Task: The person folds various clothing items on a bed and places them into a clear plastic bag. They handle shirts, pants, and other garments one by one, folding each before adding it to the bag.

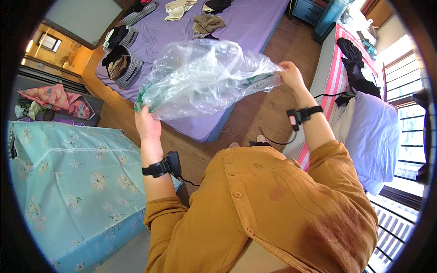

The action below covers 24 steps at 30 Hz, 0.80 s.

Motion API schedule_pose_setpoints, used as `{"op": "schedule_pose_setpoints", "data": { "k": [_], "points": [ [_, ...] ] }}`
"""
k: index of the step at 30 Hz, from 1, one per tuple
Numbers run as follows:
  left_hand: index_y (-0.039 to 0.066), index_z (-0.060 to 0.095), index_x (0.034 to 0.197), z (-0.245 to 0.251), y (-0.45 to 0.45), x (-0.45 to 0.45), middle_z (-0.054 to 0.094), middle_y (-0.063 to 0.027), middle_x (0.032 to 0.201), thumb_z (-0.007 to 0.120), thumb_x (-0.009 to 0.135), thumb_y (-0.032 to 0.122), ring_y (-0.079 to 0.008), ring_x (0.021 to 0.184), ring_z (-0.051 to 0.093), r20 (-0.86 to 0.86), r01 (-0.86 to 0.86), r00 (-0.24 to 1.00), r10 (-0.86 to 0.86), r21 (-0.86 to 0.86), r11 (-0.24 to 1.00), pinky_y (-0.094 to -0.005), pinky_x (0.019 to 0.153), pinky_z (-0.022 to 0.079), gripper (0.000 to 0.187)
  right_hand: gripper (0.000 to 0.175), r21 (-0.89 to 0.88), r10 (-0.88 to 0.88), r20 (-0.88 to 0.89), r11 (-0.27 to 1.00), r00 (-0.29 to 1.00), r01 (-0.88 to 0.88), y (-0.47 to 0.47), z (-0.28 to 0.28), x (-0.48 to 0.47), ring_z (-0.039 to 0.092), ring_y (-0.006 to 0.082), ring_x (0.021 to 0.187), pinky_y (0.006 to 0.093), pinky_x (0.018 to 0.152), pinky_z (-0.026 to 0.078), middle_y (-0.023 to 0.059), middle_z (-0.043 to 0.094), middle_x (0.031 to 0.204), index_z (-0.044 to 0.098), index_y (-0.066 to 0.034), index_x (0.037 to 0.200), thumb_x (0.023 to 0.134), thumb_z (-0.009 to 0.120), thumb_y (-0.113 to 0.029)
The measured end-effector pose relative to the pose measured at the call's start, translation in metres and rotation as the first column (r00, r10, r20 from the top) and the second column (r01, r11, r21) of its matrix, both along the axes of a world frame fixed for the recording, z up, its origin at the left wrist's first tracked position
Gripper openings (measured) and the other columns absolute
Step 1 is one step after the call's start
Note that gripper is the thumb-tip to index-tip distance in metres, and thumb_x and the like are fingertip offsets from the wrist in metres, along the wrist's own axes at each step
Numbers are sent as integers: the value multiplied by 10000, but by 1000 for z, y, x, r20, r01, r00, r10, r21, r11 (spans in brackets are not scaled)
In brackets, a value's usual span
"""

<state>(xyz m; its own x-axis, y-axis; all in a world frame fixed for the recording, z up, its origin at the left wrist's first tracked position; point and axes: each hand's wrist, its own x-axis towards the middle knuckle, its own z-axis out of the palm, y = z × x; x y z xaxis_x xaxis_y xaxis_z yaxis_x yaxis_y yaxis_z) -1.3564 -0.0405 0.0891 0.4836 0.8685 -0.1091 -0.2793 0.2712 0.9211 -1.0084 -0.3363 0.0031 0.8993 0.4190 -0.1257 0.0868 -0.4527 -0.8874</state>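
A large clear plastic bag [205, 82] with green markings is spread between my two raised hands, above the corner of a bed with a purple sheet [245, 20]. My left hand [147, 124] is closed on the bag's left end, where green print shows. The right end of the bag is pinched by the fingers of my right hand [290, 73]. Each wrist wears a black strap with a small device and a cable. Beyond the bag, a brown folded garment [207, 24] and a cream bra [177, 10] lie on the bed.
Checkered fabric baskets [135, 70] holding clothes stand along the bed's left edge. A floral turquoise cover [78, 170] drapes furniture at the left. On the right, a pink-striped bed [333, 82] bears black clothes [355, 68] and a lavender quilt [372, 140].
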Motion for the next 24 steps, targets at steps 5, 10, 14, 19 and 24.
{"op": "schedule_pose_setpoints", "data": {
  "k": [5,10,14,19,24],
  "points": [
    [9,572,1209,-37,12,33,623,-83,1156,485,894,7,-205,1055,599,-13,50,999,-50,-10,999,-341,898,483,327,794,-326,179,692,942,699,82,-24,37,-62,505,321,1231,453,1002,403,162,552,1283,398,-121,1418,705,746,-108],
    [36,549,1239,-50,-24,89,614,-70,1179,471,932,47,-219,1058,597,122,510,855,-504,-17,860,-381,900,491,316,766,-336,425,754,905,501,-263,-17,66,-78,493,306,1245,444,1027,371,138,572,1276,451,-178,1406,707,725,-26],
    [20,533,1258,-49,-30,133,614,-93,1163,543,925,102,-229,1063,597,-197,421,891,-409,21,907,-366,938,469,343,320,105,182,-129,980,975,-169,-41,66,-48,622,159,678,260,659,492,59,673,819,670,-59,1115,823,559,10],
    [-21,561,1225,-33,-84,178,623,-132,1086,770,787,239,-249,996,591,-522,389,843,132,761,520,-333,871,470,551,288,505,96,-525,835,845,219,-88,72,-22,458,77,544,304,653,525,-44,458,664,591,-53,1144,900,446,0],
    [-6,532,1295,-21,-220,210,613,-133,1186,708,864,383,-215,1099,563,-469,938,339,-816,104,330,-344,933,461,607,321,593,232,-569,780,789,198,-104,78,-15,446,74,562,312,637,514,-54,415,634,566,-74,1252,940,495,-57]
  ]
}}
